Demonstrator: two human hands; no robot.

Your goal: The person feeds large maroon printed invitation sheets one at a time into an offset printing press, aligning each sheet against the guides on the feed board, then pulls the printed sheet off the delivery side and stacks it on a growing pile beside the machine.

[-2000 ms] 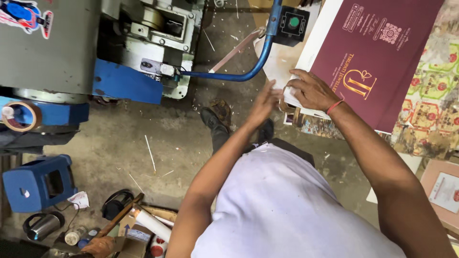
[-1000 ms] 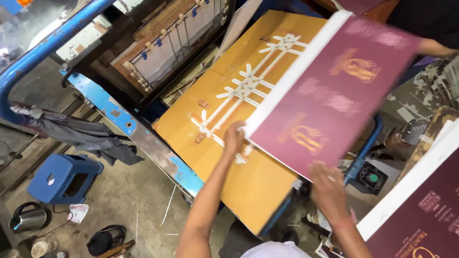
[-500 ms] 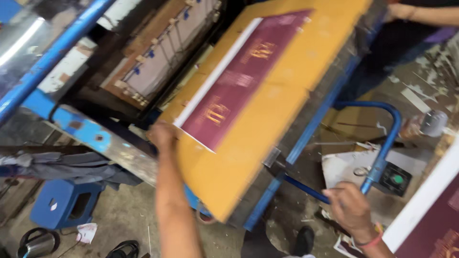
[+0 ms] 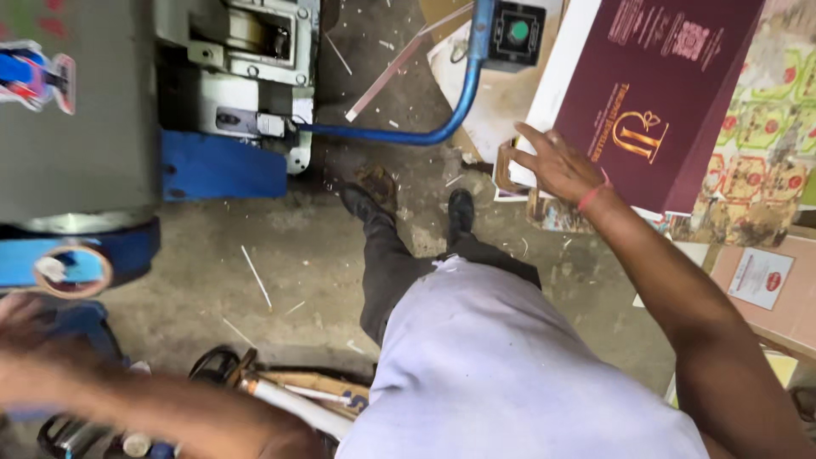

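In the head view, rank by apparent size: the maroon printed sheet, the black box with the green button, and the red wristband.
1. Maroon printed sheet, under the right hand
2. Black box with green button
3. Red wristband
The sheet lies nearer the camera than the box.

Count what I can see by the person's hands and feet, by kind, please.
Maroon sheet stacks: 1, under the right hand
Hands: 2, the left hand blurred
Black shoes: 2, one and another
Green-button boxes: 1
Blue bent pipes: 1
Total: 7
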